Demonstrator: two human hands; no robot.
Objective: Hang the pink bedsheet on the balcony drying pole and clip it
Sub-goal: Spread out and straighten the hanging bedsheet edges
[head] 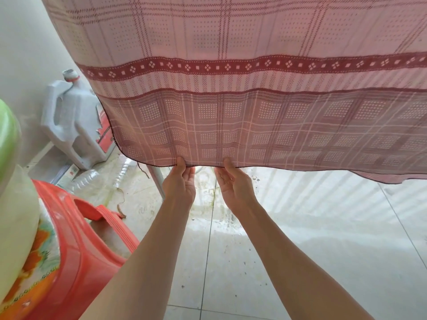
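Observation:
The pink bedsheet (231, 77), checked with a dark red patterned band, hangs down across the upper half of the view. Its top runs out of frame, so the drying pole and any clips are hidden. My left hand (181, 179) pinches the sheet's bottom hem from below, thumb on the near face. My right hand (233, 181) grips the same hem a short way to the right. The hem is held up above the tiled floor.
A red plastic stool (76, 245) stands at the lower left with a green and white bundle (13, 181) on it. A white jerrycan (69, 121) leans against the wall. Clear plastic bottles (92, 181) lie on the floor. A metal leg (157, 179) stands behind my left hand.

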